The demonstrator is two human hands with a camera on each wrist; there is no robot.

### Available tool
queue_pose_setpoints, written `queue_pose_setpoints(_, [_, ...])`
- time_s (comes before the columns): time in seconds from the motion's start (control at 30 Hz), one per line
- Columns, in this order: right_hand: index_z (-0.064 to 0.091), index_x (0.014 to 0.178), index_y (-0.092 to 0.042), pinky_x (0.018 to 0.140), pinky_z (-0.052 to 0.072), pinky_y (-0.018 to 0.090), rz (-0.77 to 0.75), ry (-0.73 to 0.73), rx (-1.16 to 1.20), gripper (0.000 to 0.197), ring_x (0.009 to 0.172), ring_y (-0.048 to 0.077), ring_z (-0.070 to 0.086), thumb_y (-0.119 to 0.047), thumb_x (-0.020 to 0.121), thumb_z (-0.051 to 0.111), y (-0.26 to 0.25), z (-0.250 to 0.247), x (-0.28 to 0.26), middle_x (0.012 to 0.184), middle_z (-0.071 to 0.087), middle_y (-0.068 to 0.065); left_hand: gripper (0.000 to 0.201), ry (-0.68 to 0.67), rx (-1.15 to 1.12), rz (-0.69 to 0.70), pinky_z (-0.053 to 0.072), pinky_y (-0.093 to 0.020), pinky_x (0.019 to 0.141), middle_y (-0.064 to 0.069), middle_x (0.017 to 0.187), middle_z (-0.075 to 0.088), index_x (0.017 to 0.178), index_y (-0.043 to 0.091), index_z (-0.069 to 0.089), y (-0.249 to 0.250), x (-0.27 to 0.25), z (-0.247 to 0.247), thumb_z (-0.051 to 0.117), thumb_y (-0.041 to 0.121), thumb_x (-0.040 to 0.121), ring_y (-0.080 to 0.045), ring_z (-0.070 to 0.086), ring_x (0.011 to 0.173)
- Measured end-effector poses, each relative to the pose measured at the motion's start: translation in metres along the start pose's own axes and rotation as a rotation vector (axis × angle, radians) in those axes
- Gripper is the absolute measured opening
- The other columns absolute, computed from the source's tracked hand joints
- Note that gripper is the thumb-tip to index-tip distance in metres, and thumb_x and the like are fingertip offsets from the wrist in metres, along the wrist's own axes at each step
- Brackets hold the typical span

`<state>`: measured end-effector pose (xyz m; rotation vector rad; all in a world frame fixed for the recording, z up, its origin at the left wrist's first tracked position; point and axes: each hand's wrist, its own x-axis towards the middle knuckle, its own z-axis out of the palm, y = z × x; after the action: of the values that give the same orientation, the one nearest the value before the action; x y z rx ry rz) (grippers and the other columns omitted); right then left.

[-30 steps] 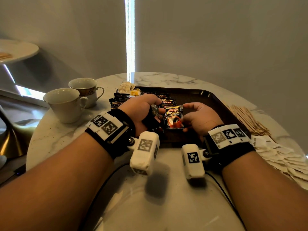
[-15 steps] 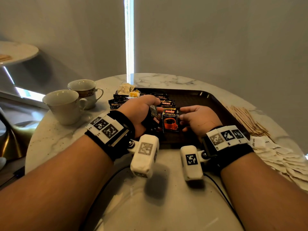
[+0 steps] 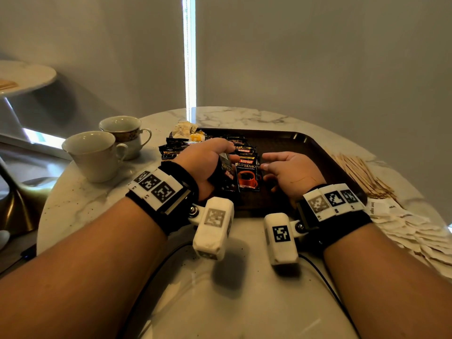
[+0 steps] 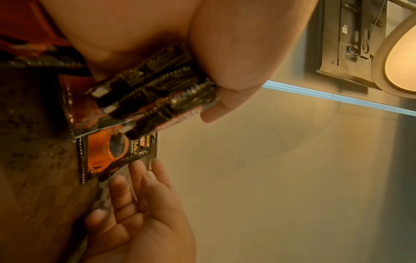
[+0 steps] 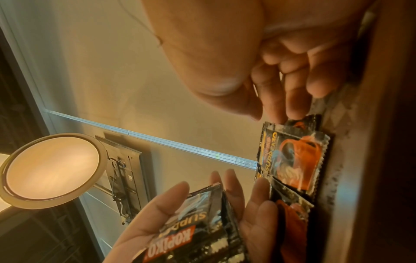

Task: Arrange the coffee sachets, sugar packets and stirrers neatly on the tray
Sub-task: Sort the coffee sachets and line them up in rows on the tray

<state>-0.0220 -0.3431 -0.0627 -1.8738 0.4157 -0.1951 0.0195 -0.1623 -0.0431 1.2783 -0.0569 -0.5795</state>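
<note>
left hand: over the near-left part of the tray, thumb and fingers clamped round a small stack of coffee sachets, edges fanned in left wrist view
right hand: over the tray's near middle, just right of the laid sachet; fingers loosely extended, gripping nothing, fingertips at that sachet's edge
laid sachet: flat on the tray floor between the two hands, face up, red cup print, "SUPREMO" readable; overlaps more sachets behind it
sachet row: runs back from the laid sachet along the tray's left side, overlapping
tray: dark brown, rounded corners, on the marble table; landmark for the rest
loose sachets: black pile just off the tray's left rim, on the table
crumpled wrappers: pale and yellow, at the tray's far-left corner
stirrers: wooden heap off the tray's right rim, on the table
sugar packets: white, spread near-right of the tray, nearer than the stirrers
cups: two white teacups left of the tray, well apart from it, touching or nearly so, cannot tell
</note>
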Motion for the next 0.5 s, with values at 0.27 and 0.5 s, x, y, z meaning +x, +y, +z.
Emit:
queue_pose_setpoints(0.27, [0.066,0.119,-0.017,0.056,0.054,0.027,-0.052,0.039,0.003,0.026,0.081,0.017,0.067,-0.010,0.094,0.062,0.001,-0.001,-0.002,0.100,0.071,0.006,0.019,0.009,-0.042,0.050,0.054,-0.043,0.081,-0.011,0.096,0.065,0.116,0.011,0.058,0.000,0.003,-0.002,0.050,0.011,0.099,-0.027,0.063,0.092])
queue_pose_setpoints(0.5, [0.069,0.112,-0.022,0.058,0.049,0.014,-0.250,0.022,0.123,0.028,0.089,0.010,0.068,-0.005,0.090,0.067,-0.005,0.000,-0.018,0.102,0.068,-0.001,0.020,-0.085,-0.126,0.088,0.062,-0.045,0.070,-0.017,0.104,0.067,0.119,0.014,0.061,0.005,-0.002,-0.002,0.049,0.012,0.102,-0.031,0.074,0.079])
